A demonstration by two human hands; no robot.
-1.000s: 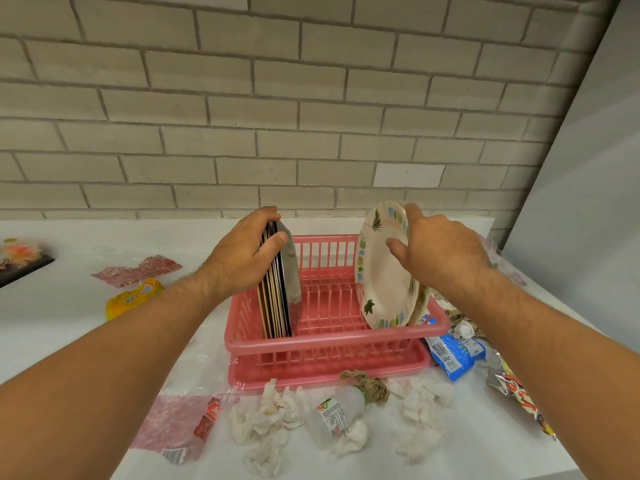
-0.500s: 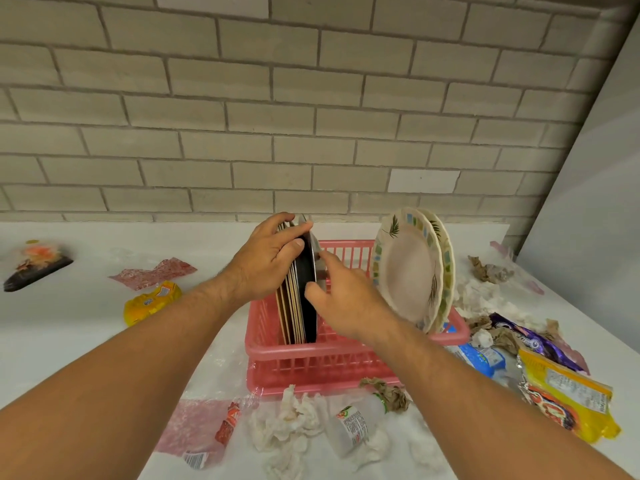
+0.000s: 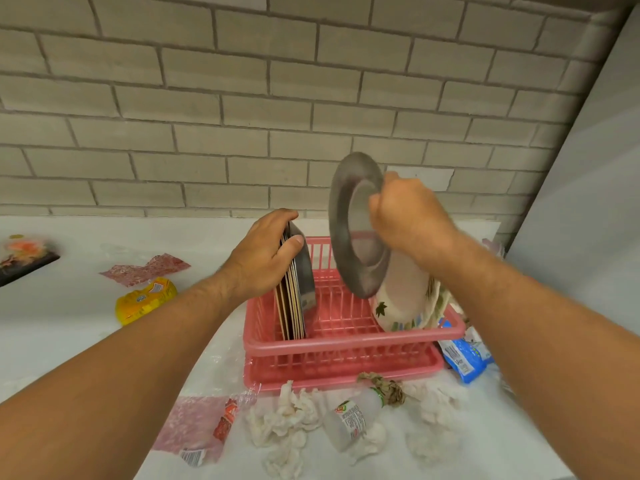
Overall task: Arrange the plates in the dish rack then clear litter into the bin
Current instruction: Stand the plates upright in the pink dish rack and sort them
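A pink dish rack [image 3: 343,344] stands on the white counter. At its left end a stack of dark plates [image 3: 294,299] stands on edge, and my left hand [image 3: 263,258] grips their top rims. My right hand [image 3: 408,216] holds a grey metal plate [image 3: 349,216] upright in the air over the rack's right half. Behind that plate, white plates with a leaf pattern [image 3: 401,303] lean at the rack's right end.
Litter surrounds the rack: crumpled tissues [image 3: 287,420], a small plastic bottle [image 3: 353,417], a blue wrapper [image 3: 464,358], a yellow packet [image 3: 145,299], pink wrappers [image 3: 145,270] and a dark tray [image 3: 24,258] at far left. A brick wall runs behind the counter.
My right hand took the grey metal plate from the stack's right side and lifted it up and to the right. My left hand stayed on the dark plates.
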